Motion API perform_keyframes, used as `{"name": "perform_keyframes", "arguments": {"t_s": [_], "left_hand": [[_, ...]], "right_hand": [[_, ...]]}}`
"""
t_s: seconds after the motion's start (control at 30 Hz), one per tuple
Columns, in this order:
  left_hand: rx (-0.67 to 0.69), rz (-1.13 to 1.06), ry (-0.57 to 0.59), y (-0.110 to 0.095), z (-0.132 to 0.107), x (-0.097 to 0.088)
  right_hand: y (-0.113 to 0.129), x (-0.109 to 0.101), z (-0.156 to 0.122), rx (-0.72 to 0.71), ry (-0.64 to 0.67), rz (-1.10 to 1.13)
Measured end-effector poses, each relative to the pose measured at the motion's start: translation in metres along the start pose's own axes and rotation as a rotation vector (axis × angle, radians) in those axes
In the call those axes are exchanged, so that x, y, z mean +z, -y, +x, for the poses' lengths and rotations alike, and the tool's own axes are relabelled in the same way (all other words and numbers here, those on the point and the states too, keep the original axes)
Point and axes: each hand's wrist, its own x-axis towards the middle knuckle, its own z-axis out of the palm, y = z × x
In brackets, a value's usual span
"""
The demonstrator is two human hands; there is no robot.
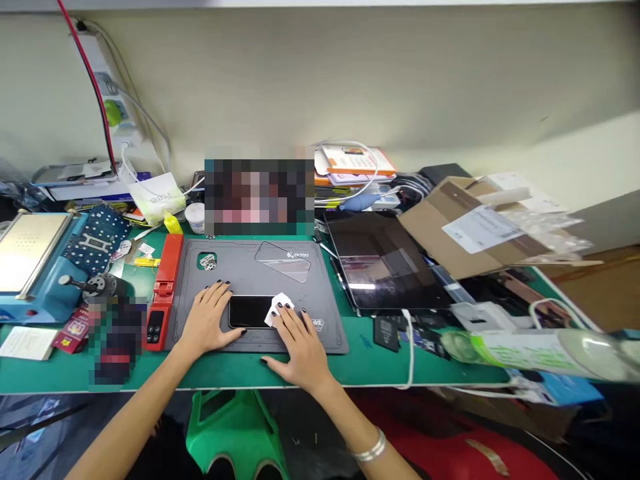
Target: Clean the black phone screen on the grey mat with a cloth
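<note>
A black phone (pixel 250 311) lies flat, screen up, on a grey work mat (pixel 325 333). My left hand (pixel 207 320) rests flat on the mat at the phone's left end, fingers spread, thumb along its lower edge. My right hand (pixel 297 340) presses a small white wipe (pixel 277 308) onto the phone's right end with its fingertips, fingers stretched out.
A red tool (pixel 163 293) lies along the mat's left edge and a blue machine (pixel 30 267) stands further left. A dark tablet (pixel 383 260) and a cardboard box (pixel 465 227) lie to the right. A white cable (pixel 411 347) hangs over the green table's front edge (pixel 370 373).
</note>
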Motion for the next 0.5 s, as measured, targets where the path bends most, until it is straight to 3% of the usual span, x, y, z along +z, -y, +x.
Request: {"name": "perform_keyframes", "arguments": {"t_s": [0.33, 0.5], "left_hand": [[-0.019, 0.006, 0.032, -0.001, 0.001, -0.007], [-0.120, 0.096, 0.053, -0.008, 0.000, -0.017]], "right_hand": [[0.004, 0.002, 0.002, 0.195, -0.045, 0.061], [0.007, -0.003, 0.009, 0.220, -0.055, 0.116]]}}
